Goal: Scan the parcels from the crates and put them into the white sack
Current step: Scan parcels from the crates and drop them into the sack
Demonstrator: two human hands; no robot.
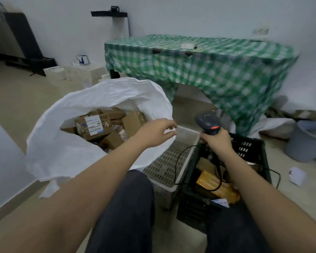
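The white sack [66, 143] stands open at the left, with several brown cardboard parcels [93, 126] inside. My left hand [154, 132] hovers at the sack's right rim, fingers loosely apart, holding nothing. My right hand [216, 141] grips a dark barcode scanner [207, 123] with a red light, above the dark green crate [250, 148]. That crate holds an orange parcel [217, 185] and others, partly hidden by my arm and the scanner cable. A beige crate [170, 161] sits between sack and green crate.
A table under a green checked cloth [208, 70] stands behind the crates. A grey bucket [306, 141] is at the right, white boxes [75, 73] lie on the floor at the back left. A paper scrap [296, 176] lies near the green crate.
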